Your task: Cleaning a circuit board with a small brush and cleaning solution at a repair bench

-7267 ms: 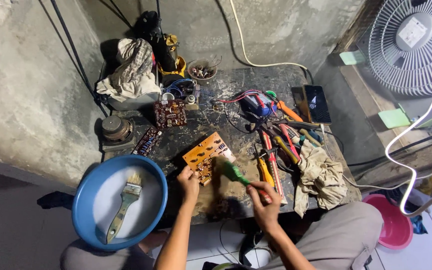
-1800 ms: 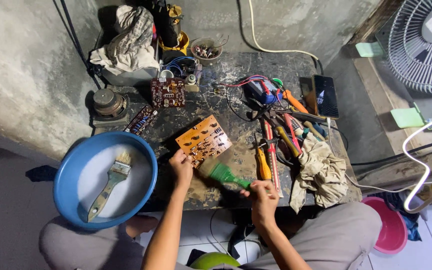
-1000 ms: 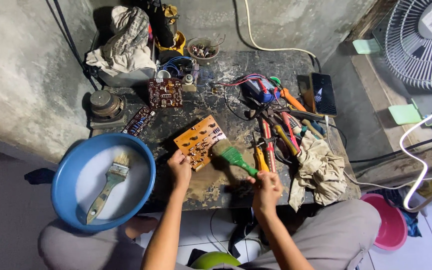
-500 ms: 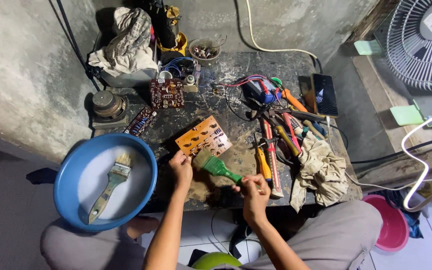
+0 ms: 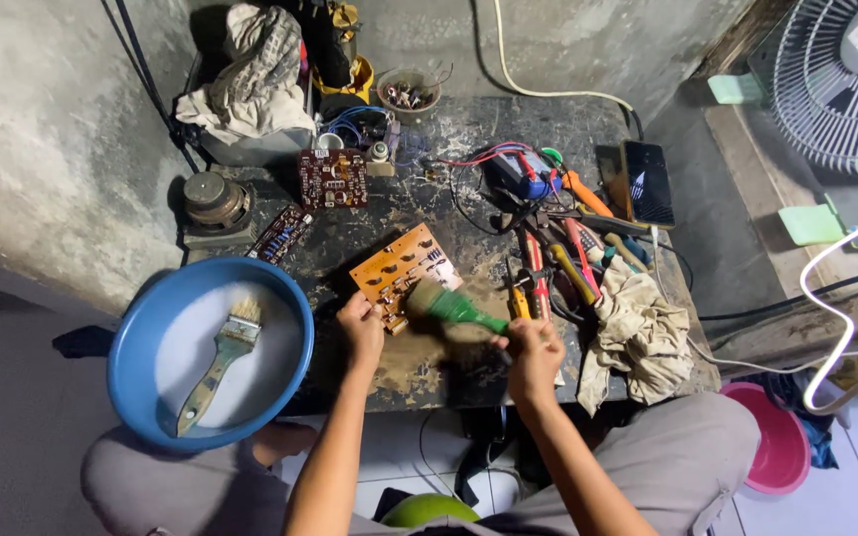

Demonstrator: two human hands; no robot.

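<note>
Fingers (image 5: 361, 316) of the left hand (image 5: 361, 335) pinch the near corner of the orange board (image 5: 404, 273), which lies near the desk's (image 5: 469, 139) front edge. Clenched on the green brush (image 5: 454, 308) handle, the right hand (image 5: 533, 352) lays its bristles on the board. Pliers (image 5: 548, 263) and a rag (image 5: 638, 333) lie toward the right edge; a blue basin (image 5: 141, 347) with a paintbrush (image 5: 215, 362) sits off the left front corner.

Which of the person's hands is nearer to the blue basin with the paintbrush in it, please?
Left. The left hand grips the orange circuit board just right of the blue basin; the right hand holds the green-handled brush, farther right, beyond the board.
</note>
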